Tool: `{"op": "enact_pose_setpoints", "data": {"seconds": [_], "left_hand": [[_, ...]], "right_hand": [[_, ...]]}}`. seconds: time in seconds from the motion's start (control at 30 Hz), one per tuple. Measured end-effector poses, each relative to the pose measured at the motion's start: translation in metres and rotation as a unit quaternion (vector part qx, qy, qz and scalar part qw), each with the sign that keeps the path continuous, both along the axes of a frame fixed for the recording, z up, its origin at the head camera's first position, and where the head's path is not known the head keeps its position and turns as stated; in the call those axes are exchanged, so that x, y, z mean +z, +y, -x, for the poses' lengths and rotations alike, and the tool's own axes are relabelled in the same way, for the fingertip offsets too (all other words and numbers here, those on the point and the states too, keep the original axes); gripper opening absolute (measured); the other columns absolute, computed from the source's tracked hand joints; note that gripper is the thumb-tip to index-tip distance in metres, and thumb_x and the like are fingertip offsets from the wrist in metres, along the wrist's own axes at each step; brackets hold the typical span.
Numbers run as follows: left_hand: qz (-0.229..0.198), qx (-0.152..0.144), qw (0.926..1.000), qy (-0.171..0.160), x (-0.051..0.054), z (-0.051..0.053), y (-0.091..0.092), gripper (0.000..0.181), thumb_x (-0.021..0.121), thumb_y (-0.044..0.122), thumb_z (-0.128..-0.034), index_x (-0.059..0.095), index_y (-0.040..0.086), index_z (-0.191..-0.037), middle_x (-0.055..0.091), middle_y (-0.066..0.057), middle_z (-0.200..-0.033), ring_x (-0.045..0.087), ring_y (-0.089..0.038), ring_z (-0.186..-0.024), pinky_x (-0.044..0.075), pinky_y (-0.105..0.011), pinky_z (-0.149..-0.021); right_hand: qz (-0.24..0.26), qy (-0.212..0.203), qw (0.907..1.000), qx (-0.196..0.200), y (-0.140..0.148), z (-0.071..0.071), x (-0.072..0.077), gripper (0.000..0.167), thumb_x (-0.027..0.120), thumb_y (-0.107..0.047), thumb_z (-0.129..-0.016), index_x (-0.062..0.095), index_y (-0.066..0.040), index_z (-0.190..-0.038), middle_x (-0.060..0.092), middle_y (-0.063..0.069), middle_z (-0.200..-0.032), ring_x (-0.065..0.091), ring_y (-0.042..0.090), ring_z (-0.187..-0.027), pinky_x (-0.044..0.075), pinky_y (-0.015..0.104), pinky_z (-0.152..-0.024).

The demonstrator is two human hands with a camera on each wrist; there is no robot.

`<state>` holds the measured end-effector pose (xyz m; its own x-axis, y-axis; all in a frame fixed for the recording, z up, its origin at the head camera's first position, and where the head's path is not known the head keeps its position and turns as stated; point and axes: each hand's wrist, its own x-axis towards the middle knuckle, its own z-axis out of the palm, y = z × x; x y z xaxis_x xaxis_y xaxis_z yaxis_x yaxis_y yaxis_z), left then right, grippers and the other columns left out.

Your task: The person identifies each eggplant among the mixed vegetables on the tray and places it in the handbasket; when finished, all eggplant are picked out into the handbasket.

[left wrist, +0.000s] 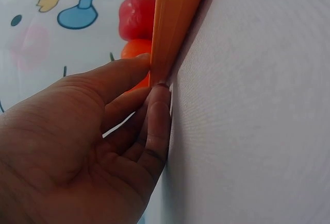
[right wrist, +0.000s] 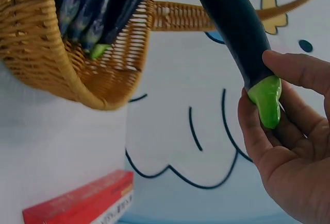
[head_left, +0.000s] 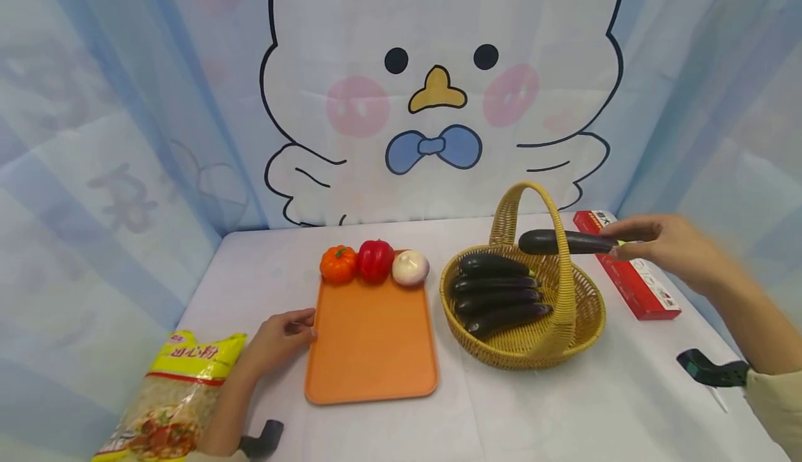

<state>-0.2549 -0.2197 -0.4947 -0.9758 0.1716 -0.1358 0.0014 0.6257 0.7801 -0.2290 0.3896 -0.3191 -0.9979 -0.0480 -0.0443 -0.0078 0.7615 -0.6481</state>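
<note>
My right hand holds a dark eggplant by its green stem end, thumb on one side and fingers on the other. The eggplant lies level above the yellow wicker basket, its blunt end reaching past the arched handle. Inside the basket, several eggplants lie side by side towards the left. At the left edge of an orange tray, my left hand grips the rim between thumb and fingers. Along the tray's far end sit an orange pumpkin, a red bell pepper and a whitish round vegetable.
A red and white box lies right of the basket, beneath my right hand. A bag of dry pasta lies at the table's left, beside my left forearm. Behind the white table hangs a curtain with a cartoon print.
</note>
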Motion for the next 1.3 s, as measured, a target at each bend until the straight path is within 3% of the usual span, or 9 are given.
{"op": "enact_pose_setpoints", "data": {"seconds": [0.13,0.3,0.57,0.73,0.9,1.3], "left_hand": [[0.000,0.001,1.0000,0.001,-0.002,-0.001,0.000,0.053,0.071,0.032,-0.0917,0.059,0.011,-0.139,0.068,-0.002,-0.117,0.061,-0.018,-0.101,0.047,-0.046,-0.099],[0.003,0.005,1.0000,0.002,-0.003,-0.002,-0.001,0.052,0.071,0.032,-0.0916,0.060,0.011,-0.138,0.068,-0.001,-0.115,0.061,-0.019,-0.101,0.047,-0.047,-0.099],[-0.002,0.002,1.0000,0.006,-0.002,-0.005,-0.001,0.051,0.071,0.030,-0.0922,0.059,0.010,-0.138,0.068,-0.002,-0.116,0.061,-0.018,-0.101,0.047,-0.047,-0.099],[-0.002,0.006,1.0000,0.000,-0.001,-0.004,0.001,0.050,0.071,0.029,-0.0922,0.059,0.012,-0.138,0.068,0.000,-0.115,0.061,-0.017,-0.101,0.047,-0.046,-0.098],[-0.005,0.004,1.0000,0.002,0.001,-0.004,0.002,0.050,0.070,0.028,-0.0923,0.059,0.013,-0.138,0.067,0.001,-0.115,0.061,-0.016,-0.100,0.048,-0.045,-0.098],[-0.005,-0.001,1.0000,0.008,0.004,-0.004,0.002,0.049,0.069,0.027,-0.0931,0.059,0.011,-0.138,0.067,0.000,-0.116,0.061,-0.016,-0.100,0.048,-0.045,-0.098]], "right_hand": [[0.011,-0.015,0.9994,0.029,-0.015,0.013,-0.009,0.040,0.073,-0.026,-0.090,0.065,-0.010,-0.126,0.063,0.014,-0.120,0.054,0.034,-0.112,0.049,0.055,-0.088],[0.054,-0.021,0.9965,0.060,-0.034,0.029,-0.023,0.036,0.074,-0.021,-0.089,0.066,-0.005,-0.121,0.067,0.011,-0.113,0.060,0.029,-0.107,0.049,0.054,-0.093],[0.079,-0.028,0.9917,0.097,-0.049,0.056,-0.045,0.035,0.075,-0.014,-0.085,0.068,-0.002,-0.118,0.069,0.012,-0.108,0.058,0.034,-0.108,0.039,0.063,-0.097],[0.119,-0.038,0.9852,0.118,-0.050,0.069,-0.056,0.033,0.074,-0.007,-0.082,0.070,-0.001,-0.113,0.070,0.013,-0.106,0.059,0.033,-0.105,0.044,0.053,-0.095],[0.154,-0.063,0.9775,0.130,-0.048,0.075,-0.063,0.033,0.073,-0.005,-0.083,0.069,0.001,-0.114,0.070,0.017,-0.108,0.060,0.036,-0.104,0.051,0.042,-0.088],[0.237,-0.129,0.9528,0.139,-0.049,0.084,-0.074,0.033,0.071,0.001,-0.085,0.065,0.006,-0.117,0.065,0.022,-0.117,0.058,0.040,-0.111,0.050,0.047,-0.091]]}}
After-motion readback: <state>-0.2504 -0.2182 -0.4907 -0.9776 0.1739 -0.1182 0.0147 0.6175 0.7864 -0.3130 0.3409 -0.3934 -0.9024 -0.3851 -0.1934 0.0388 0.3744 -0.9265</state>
